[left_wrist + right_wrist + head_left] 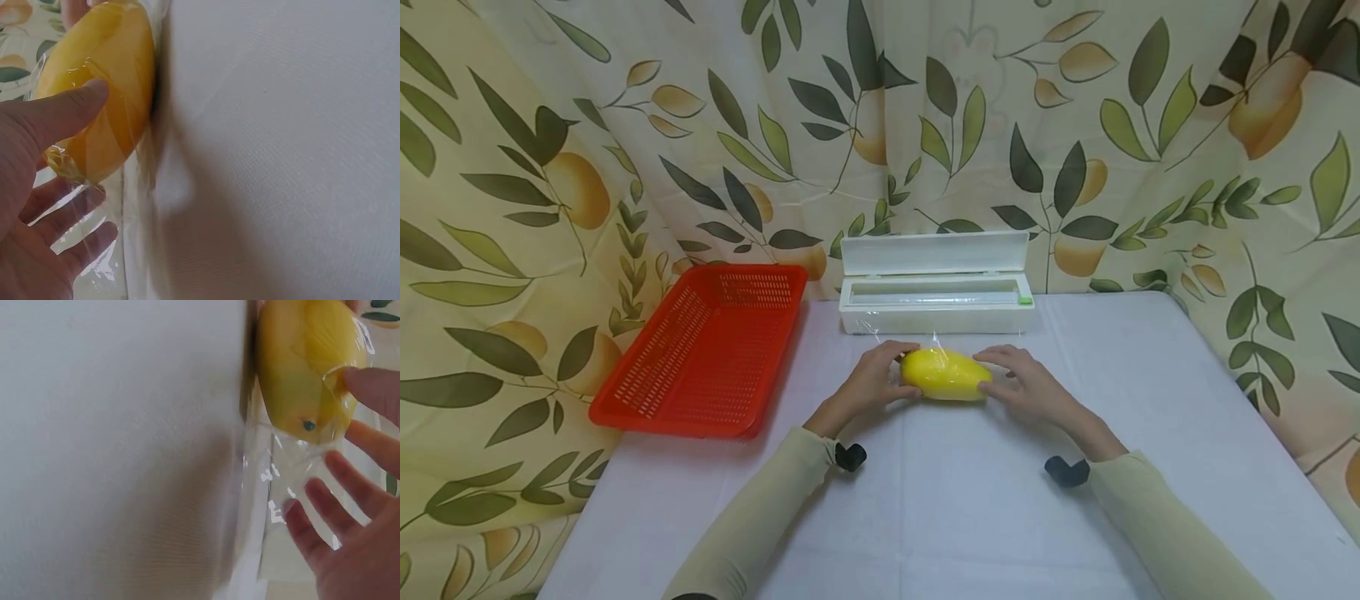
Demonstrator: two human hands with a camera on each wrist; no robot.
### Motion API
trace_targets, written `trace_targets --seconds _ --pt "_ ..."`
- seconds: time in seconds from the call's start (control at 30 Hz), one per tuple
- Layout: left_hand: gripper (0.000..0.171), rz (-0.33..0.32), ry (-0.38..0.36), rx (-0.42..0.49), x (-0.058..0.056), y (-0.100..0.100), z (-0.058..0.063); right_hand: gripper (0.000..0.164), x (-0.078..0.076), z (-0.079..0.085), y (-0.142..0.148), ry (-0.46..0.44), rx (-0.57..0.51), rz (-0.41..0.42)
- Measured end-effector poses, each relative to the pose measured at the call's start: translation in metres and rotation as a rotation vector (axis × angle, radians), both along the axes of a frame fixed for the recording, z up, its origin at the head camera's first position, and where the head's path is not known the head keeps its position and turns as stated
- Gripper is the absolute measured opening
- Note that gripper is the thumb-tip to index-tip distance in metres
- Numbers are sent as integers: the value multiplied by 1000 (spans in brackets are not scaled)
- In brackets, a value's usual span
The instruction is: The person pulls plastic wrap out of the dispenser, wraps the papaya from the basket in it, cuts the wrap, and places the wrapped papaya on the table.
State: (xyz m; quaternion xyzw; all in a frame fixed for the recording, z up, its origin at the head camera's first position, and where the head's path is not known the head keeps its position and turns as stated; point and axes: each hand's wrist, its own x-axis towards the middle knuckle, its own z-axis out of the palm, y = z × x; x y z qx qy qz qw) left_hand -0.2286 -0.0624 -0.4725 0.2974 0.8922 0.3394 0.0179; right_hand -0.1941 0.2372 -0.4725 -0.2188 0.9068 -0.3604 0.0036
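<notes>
A yellow mango lies on its side on the white table, with clear cling film over and around it. My left hand holds its left end; in the left wrist view the thumb presses on the filmed skin, while the lower fingers spread behind loose film. At the other end is my right hand, thumb and forefinger on the mango and the other fingers spread by the film. Behind the mango stands a white cling film dispenser, lid up, a film roll inside.
To the left sits a red plastic basket with slotted sides. The green slider is at the right end of the dispenser. A leaf-and-fruit patterned curtain hangs behind the table.
</notes>
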Motion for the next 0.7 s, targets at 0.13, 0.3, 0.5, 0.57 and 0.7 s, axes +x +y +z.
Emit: trace_targets --seconds 0.13,0.3,0.5,0.57,0.7 --pt "88 18 21 -16 0 2 0 52 3 1 -4 136 -29 -18" --pt "72 10 126 -15 3 3 0 39 5 3 -8 252 -48 13" --pt "61 -17 152 -8 3 4 2 42 5 2 -9 217 -50 35" --pt "65 -19 127 -7 3 4 4 47 3 2 -9 189 -46 29" --pt "72 -15 97 -18 -1 4 5 52 -2 1 -9 162 -23 25"
